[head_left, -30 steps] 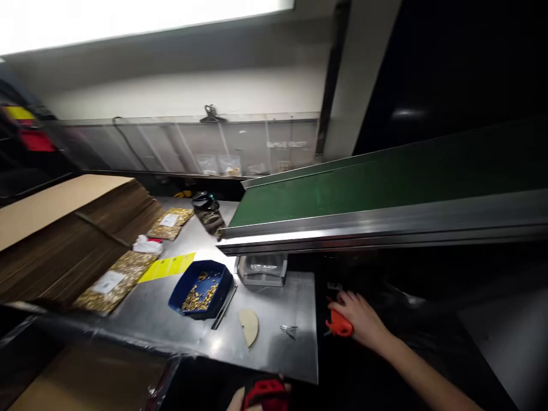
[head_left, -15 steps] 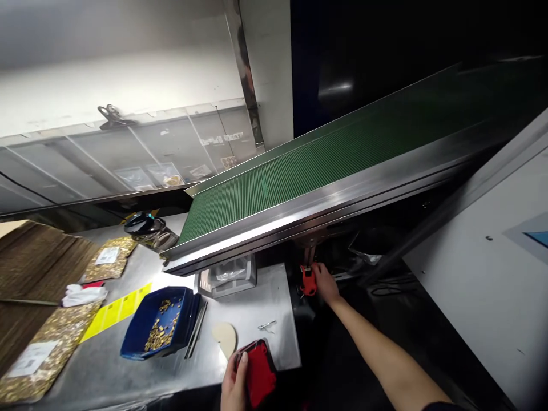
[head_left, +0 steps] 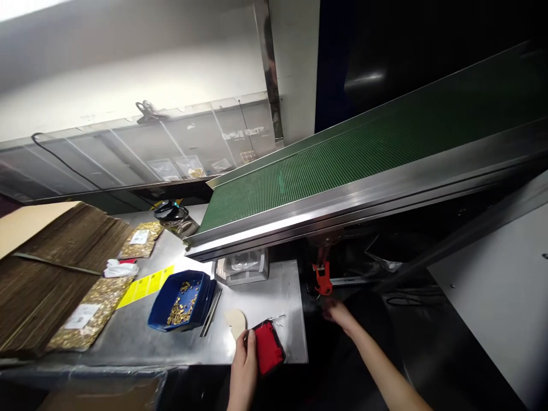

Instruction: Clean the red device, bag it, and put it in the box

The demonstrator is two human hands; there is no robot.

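My left hand (head_left: 245, 361) grips a red rectangular case (head_left: 268, 348) with a black rim at the front edge of the metal table, thumb on its left side. Just below an orange-red tool (head_left: 322, 278), which hangs under the conveyor, is my right hand (head_left: 336, 315). A dark gap separates the two, and the hand's fingers are smeared by motion. Beside the case lie a cream rounded piece (head_left: 236, 322) and a small metal item (head_left: 274, 318). Left of them, a blue bin (head_left: 177, 302) holds small brass-coloured parts, with thin metal rods (head_left: 211, 312) beside it.
A green ribbed conveyor (head_left: 299, 174) slopes up to the right above the table (head_left: 128, 342). Cardboard sheets (head_left: 64, 268), bags of brass parts (head_left: 92, 311) and a yellow label strip (head_left: 145, 286) are at left. A grey tray (head_left: 244, 277) sits under the conveyor's end.
My right hand has come off the orange-red tool and moved down from it. The view has shifted left. My left hand still holds the red case.
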